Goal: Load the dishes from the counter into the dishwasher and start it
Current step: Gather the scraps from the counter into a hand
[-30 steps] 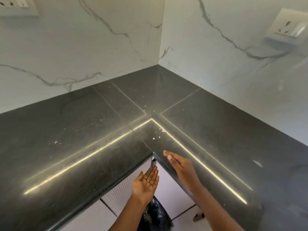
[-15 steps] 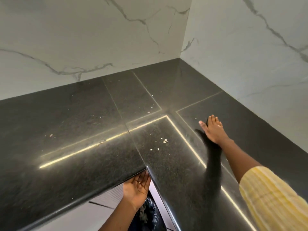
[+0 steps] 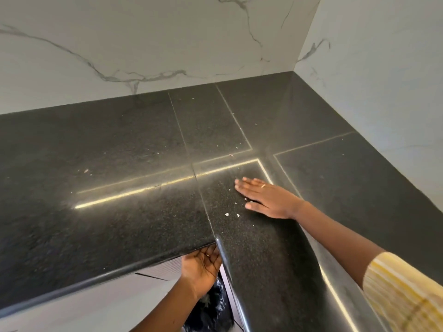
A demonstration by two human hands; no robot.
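Observation:
A black granite counter (image 3: 119, 188) fills the corner; no dishes or dishwasher are in view. My right hand (image 3: 266, 197) lies flat, palm down, on the counter with fingers straight, right beside a few small white crumbs (image 3: 231, 214). My left hand (image 3: 201, 267) is cupped palm up just under the counter's inner corner edge, fingers loosely spread and holding nothing I can see.
White marble walls (image 3: 167, 44) rise behind the counter on both sides. More crumbs (image 3: 85, 171) lie scattered on the left slab. A black bin bag (image 3: 213, 307) hangs below my left hand, next to white cabinet fronts (image 3: 96, 305).
My right hand has come back from the far right slab toward the inner corner and now lies flat by the crumbs. My left hand stays cupped under the edge.

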